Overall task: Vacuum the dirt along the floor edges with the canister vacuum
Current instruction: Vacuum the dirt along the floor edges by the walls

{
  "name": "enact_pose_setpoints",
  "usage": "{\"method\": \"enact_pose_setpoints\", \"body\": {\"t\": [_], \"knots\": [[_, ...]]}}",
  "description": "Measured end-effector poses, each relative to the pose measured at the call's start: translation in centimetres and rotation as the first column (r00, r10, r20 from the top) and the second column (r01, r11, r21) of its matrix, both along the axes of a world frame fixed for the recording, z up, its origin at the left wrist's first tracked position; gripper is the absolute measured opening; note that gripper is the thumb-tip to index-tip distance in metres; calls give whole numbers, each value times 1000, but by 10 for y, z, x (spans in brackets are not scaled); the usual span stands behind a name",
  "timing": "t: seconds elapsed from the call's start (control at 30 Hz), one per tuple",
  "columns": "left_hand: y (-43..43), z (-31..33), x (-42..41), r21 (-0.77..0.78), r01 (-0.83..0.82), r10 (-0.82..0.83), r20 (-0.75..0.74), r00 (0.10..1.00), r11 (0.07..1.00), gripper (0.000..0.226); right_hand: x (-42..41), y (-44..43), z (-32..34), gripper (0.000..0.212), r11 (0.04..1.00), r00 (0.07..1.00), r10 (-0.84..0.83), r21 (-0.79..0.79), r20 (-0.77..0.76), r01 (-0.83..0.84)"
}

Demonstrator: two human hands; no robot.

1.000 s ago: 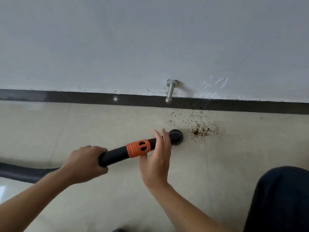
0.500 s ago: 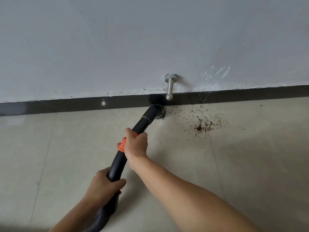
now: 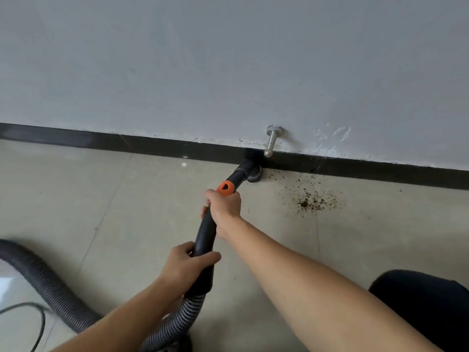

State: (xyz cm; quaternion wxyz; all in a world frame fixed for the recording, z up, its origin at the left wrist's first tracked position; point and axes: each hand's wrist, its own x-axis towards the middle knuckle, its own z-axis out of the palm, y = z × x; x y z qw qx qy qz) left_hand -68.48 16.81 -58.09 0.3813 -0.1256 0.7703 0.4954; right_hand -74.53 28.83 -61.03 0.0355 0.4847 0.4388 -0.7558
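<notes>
The vacuum wand [image 3: 206, 232], stiff and light by our judgement, has its nozzle [image 3: 250, 171] against the baseboard [image 3: 152, 146] at 12 o'clock, our right hand [image 3: 224, 205] clasping it by the orange collar [image 3: 225, 187], left hand [image 3: 185, 265] wrapped near the hose [image 3: 50, 283], dirt [image 3: 309, 199] at the nozzle's 4 o'clock.

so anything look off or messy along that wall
Yes. Brown dirt is scattered on the floor beside the baseboard, just right of the nozzle. The wall paint near the metal door stop also looks rough and patchy.
</notes>
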Motion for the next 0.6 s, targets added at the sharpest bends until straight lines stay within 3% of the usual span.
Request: {"method": "enact_pose_setpoints", "body": {"t": [0.1, 0.23, 0.33, 0.47, 0.53, 0.6], "knots": [[-6, 17, 20, -67, 21, -26, -78, 997, 998, 40, -4, -5, 15, 34, 996, 996, 92, 6, 21, -92], [-26, 30, 22, -114, -96, 80, -138, 987, 989, 27, -9, -42, 24, 52, 964, 969, 211, -135, -126, -227], [-30, 28, 39, -63, -115, 114, -24, 993, 991, 29, 19, -47, 13, 46, 948, 967, 234, -200, -98, -249], [11, 2, 111, 4, -222, 220, 95, 971, 975, 44, 73, -16, -7, 36, 961, 960, 276, -27, 35, -275], [36, -16, 147, 87, -334, 313, 194, 930, 939, 49, 96, 1, -12, 37, 926, 926, 372, 46, 66, -376], [55, -24, 174, 152, -394, 327, 337, 883, 907, 48, 115, 6, -12, 40, 814, 818, 571, 80, 71, -575]]}}
